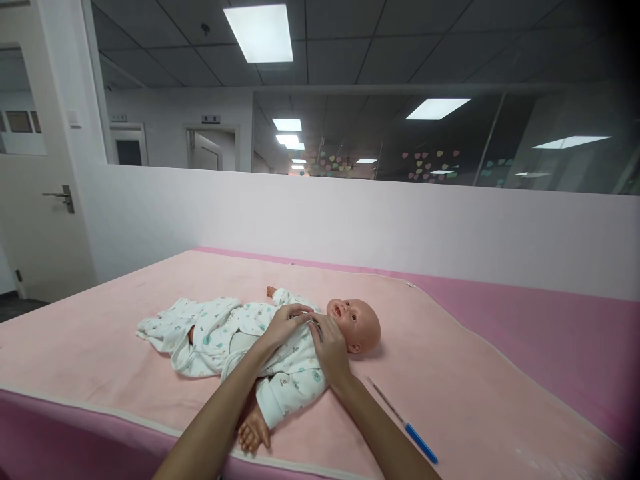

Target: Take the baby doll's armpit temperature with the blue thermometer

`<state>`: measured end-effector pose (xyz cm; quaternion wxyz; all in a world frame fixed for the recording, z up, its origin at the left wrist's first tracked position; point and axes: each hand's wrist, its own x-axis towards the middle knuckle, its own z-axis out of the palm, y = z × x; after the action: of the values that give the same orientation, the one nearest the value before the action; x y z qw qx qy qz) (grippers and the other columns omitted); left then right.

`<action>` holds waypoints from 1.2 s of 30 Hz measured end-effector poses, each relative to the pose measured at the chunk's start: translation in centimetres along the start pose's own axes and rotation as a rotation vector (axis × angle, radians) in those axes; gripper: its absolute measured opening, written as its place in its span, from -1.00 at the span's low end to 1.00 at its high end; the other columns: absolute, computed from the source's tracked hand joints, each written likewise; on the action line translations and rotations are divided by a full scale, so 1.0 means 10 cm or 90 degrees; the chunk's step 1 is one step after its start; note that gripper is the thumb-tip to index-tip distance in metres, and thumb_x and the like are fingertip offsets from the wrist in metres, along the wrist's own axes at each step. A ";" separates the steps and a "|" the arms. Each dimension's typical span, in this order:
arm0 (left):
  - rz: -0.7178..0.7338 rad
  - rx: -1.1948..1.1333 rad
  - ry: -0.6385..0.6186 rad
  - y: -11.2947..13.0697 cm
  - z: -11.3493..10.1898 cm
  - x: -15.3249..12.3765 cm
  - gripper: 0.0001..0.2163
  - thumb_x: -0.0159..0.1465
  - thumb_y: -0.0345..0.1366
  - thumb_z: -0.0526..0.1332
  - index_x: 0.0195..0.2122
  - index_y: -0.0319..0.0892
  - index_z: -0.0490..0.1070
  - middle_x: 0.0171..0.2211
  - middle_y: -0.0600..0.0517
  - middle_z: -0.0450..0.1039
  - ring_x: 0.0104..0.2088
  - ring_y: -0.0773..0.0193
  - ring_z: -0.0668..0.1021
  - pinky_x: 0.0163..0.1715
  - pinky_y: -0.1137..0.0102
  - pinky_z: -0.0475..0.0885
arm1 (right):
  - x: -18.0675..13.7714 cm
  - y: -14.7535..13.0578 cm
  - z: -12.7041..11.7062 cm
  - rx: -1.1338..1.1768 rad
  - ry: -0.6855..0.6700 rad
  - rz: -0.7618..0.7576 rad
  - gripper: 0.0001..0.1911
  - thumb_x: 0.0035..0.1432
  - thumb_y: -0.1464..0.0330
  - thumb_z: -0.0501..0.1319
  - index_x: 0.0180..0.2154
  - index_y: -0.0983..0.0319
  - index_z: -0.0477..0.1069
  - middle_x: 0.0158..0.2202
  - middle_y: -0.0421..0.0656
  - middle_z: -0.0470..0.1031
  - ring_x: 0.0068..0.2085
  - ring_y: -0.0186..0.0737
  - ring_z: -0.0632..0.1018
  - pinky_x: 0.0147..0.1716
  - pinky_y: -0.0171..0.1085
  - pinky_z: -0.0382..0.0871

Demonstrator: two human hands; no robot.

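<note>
A baby doll (363,327) lies on its back on a pink padded sheet, its head toward the right. It wears a white patterned baby romper (300,383), whose leg part lies loose and rumpled to the left. My left hand (286,325) is closed with its fingertips at the romper's neckline. Right beside it, my right hand (327,339) curls its fingers on the same collar, just below the doll's chin. The fingertips of both hands nearly meet, and the exact bit of cloth between them is partly hidden.
A thin rod with a blue handle (421,443) lies on the pink sheet (475,400) to the right of my right forearm. Behind the bed stands a low white wall (350,220) with glass above it. A door (40,220) is at the far left.
</note>
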<state>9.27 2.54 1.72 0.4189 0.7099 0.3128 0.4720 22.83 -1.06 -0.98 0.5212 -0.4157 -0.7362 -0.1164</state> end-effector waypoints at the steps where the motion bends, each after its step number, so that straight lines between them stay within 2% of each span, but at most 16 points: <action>1: 0.008 -0.001 -0.024 0.03 -0.01 -0.01 -0.75 0.10 -0.31 0.15 -0.21 -0.24 0.47 -0.27 -0.04 0.52 -0.20 0.19 0.50 -0.11 0.31 0.36 | 0.00 0.00 -0.01 0.001 -0.006 0.002 -0.75 0.23 0.36 -0.07 -0.15 0.21 0.31 -0.23 -0.10 0.46 -0.18 -0.21 0.44 -0.16 -0.17 0.34; 4: 0.023 0.039 -0.077 0.10 -0.04 -0.06 -0.70 0.02 -0.37 0.19 -0.18 -0.21 0.47 -0.22 -0.02 0.51 -0.14 0.17 0.49 -0.06 0.29 0.35 | 0.00 0.01 -0.02 0.002 -0.017 0.015 -0.74 0.24 0.34 -0.09 -0.18 0.21 0.33 -0.28 -0.11 0.46 -0.22 -0.22 0.45 -0.20 -0.19 0.36; 7: 0.042 0.116 -0.043 0.11 -0.03 -0.09 -0.67 -0.01 -0.42 0.17 -0.17 -0.19 0.47 -0.22 -0.01 0.51 -0.15 0.18 0.50 -0.05 0.28 0.34 | 0.00 0.03 -0.01 -0.009 -0.029 0.012 -0.73 0.25 0.33 -0.10 -0.20 0.22 0.34 -0.31 -0.11 0.45 -0.25 -0.22 0.46 -0.24 -0.20 0.37; 11: 0.055 0.178 -0.008 0.08 0.00 -0.10 -0.71 0.06 -0.37 0.12 -0.19 -0.16 0.48 -0.22 0.01 0.52 -0.17 0.19 0.50 -0.07 0.29 0.35 | -0.01 0.08 0.01 -0.025 -0.046 -0.002 -0.73 0.25 0.34 -0.11 -0.20 0.22 0.33 -0.32 -0.11 0.45 -0.27 -0.21 0.46 -0.25 -0.20 0.36; 26: 0.081 0.158 -0.010 0.04 0.00 -0.09 -0.67 0.06 -0.46 0.03 -0.18 -0.14 0.45 -0.22 0.06 0.49 -0.19 0.26 0.46 -0.11 0.37 0.31 | -0.01 0.07 0.00 0.000 -0.048 -0.025 -0.72 0.24 0.40 -0.10 -0.14 0.21 0.32 -0.27 -0.11 0.46 -0.22 -0.20 0.46 -0.21 -0.19 0.36; 32: 0.119 0.386 0.064 0.02 0.03 -0.09 -0.78 0.10 -0.41 0.03 -0.33 -0.14 0.44 -0.31 0.06 0.46 -0.23 0.21 0.38 -0.15 0.32 0.25 | -0.01 0.07 0.01 0.024 -0.034 -0.017 -0.74 0.23 0.41 -0.08 -0.15 0.20 0.33 -0.29 -0.13 0.46 -0.25 -0.23 0.46 -0.23 -0.22 0.37; 36: 0.135 0.455 0.068 0.01 0.04 -0.08 -0.83 0.12 -0.40 0.03 -0.36 -0.16 0.40 -0.30 0.06 0.43 -0.25 0.23 0.35 -0.18 0.33 0.22 | -0.01 0.06 0.02 0.040 -0.032 -0.005 -0.74 0.23 0.42 -0.08 -0.13 0.20 0.32 -0.29 -0.13 0.45 -0.24 -0.23 0.45 -0.23 -0.21 0.37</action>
<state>9.36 1.67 1.35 0.0766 0.8141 0.4039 0.4102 23.16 -0.59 -1.32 0.5149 -0.3990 -0.7539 -0.0853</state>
